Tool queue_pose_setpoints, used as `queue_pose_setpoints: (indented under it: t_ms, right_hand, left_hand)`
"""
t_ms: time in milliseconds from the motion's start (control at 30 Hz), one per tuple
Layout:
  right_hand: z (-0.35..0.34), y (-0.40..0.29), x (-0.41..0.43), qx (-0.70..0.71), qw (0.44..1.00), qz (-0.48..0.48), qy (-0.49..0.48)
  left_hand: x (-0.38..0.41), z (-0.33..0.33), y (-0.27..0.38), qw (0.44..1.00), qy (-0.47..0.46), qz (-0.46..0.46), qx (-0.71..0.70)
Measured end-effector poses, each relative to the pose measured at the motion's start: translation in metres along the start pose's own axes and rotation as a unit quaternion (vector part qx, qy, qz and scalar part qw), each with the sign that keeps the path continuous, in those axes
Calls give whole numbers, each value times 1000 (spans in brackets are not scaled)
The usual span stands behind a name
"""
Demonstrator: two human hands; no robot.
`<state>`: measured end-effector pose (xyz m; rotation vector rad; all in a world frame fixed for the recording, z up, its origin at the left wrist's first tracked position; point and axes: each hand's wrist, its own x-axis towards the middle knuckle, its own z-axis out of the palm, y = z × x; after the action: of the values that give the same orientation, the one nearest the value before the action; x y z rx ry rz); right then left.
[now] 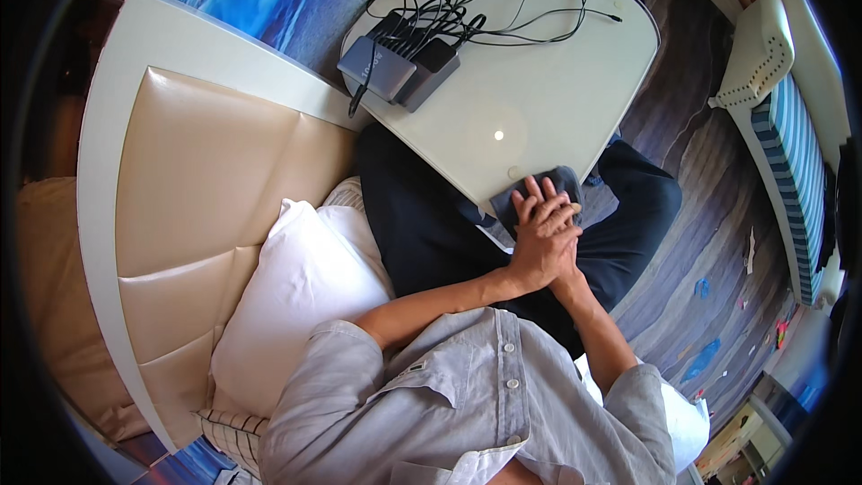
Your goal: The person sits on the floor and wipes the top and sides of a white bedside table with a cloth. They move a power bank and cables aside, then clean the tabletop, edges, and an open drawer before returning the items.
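Note:
A dark grey folded cloth (pixel 569 178) lies at the near corner of the pale table (pixel 572 81), partly under my hands. My left hand (pixel 532 257) and my right hand (pixel 570 250) are pressed together, one over the other, with their fingers overlapping. Several fingertips rest on the cloth. How far either hand grips it is hidden by the overlap. Farther up the table stand a grey charger block (pixel 377 67) and a black power adapter (pixel 431 71), with a tangle of black cables (pixel 458 20) behind and beside them.
My crossed legs in dark trousers (pixel 431 215) are under and beside the table. A padded beige headboard (pixel 202 162) and a white pillow (pixel 303 289) are on the left. A chair with a striped cushion (pixel 794 168) stands right, above a wood-patterned floor (pixel 714 209) with scattered scraps.

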<state>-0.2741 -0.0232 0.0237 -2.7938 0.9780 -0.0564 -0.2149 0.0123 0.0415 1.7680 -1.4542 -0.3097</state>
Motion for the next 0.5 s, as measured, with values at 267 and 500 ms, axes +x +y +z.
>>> queue_pose_setpoints:
  t_ms: [267,500]
  right_hand:
    - [5,6,14,-16,992,121,15]
    - [21,59,84,313,884,246,243]
  left_hand:
    - [66,-8,-16,986,19,-20,-167]
    - [145,17,-65,998,52,29,-33]
